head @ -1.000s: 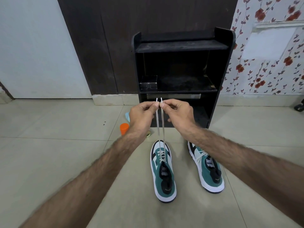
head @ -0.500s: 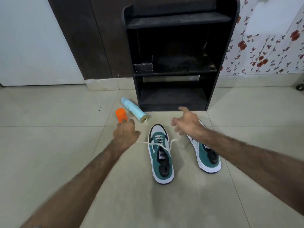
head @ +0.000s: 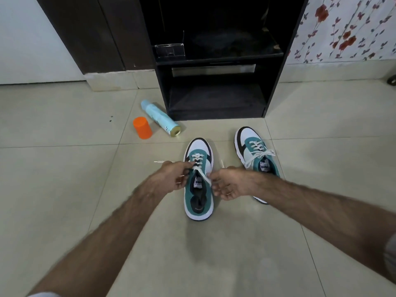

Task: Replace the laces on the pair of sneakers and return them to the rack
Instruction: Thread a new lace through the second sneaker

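Observation:
Two teal, white and black sneakers stand on the tiled floor, toes toward the black rack [head: 272, 86]. The near sneaker [head: 199, 202] has a white lace [head: 198, 162] through its eyelets, with loose ends. My left hand [head: 171, 176] grips one end at the shoe's left side, and its tip [head: 159, 162] pokes out leftward. My right hand [head: 231, 183] pinches the other end [head: 205, 179], which runs across the tongue. That end's tip [head: 222, 163] sticks up behind the hand. The far sneaker [head: 246, 144] at the right is laced and tied in a bow.
A light blue spray can [head: 159, 117] lies on the floor left of the rack, with its orange cap [head: 142, 127] standing beside it. The rack's lower shelf [head: 216, 99] holds nothing. A small clear box [head: 170, 50] sits on the middle shelf.
My hands came down from in front of the rack, pulled the lace ends out sideways, then drew in close over the near sneaker's tongue. The view tilted down.

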